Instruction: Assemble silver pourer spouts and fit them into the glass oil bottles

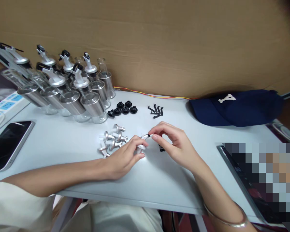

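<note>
My left hand (125,158) is closed around a silver pour spout (141,147), its round base toward me and its nozzle pointing up and right. At the nozzle's tip sits a small black piece (149,135). The thumb and forefinger of my right hand (176,141) pinch at this piece; the exact contact is hard to make out. Beside my left hand lie several more silver pour spouts (114,143). A black part (161,148) is half hidden beneath my right hand. Farther back are several black stoppers (125,110) and a group of slim black pieces (156,111).
Glass bottles with steel sleeves (94,104) crowd the back left, several topped with silver and black pourers (81,79). A phone (11,145) and a power strip (7,106) lie left. At right are a navy cap (236,108) and a dark-edged device (241,180), partly pixelated.
</note>
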`<state>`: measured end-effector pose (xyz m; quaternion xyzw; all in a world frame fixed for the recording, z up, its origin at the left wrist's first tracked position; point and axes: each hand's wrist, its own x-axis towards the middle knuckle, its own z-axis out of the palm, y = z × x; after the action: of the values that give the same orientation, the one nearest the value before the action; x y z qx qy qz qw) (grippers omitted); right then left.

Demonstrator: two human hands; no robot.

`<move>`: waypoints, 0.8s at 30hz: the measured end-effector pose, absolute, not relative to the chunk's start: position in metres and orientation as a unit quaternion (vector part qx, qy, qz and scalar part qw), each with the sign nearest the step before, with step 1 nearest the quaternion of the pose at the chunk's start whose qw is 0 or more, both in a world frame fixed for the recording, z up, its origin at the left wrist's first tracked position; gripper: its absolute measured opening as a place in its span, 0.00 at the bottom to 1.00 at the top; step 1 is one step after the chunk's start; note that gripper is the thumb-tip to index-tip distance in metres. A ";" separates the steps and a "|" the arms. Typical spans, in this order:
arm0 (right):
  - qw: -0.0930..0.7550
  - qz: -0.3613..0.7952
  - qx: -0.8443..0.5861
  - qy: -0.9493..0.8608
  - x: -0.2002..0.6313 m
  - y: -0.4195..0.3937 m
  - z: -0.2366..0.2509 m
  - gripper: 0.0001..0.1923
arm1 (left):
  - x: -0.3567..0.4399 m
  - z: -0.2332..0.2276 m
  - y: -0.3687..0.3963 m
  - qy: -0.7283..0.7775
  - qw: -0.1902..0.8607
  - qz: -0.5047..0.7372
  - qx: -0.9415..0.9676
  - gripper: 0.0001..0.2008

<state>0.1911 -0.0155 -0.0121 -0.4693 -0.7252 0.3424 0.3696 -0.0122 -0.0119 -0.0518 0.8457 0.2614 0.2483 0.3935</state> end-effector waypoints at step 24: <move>0.304 0.155 -0.420 -0.841 0.186 -0.013 -0.021 0.08 | -0.012 -0.054 -0.011 0.230 0.363 0.277 0.860 0.09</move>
<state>0.1858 -0.0130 -0.0211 -0.4197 -0.8412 0.1547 0.3038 -0.0116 -0.0112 -0.0544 0.8596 0.2296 0.2774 0.3626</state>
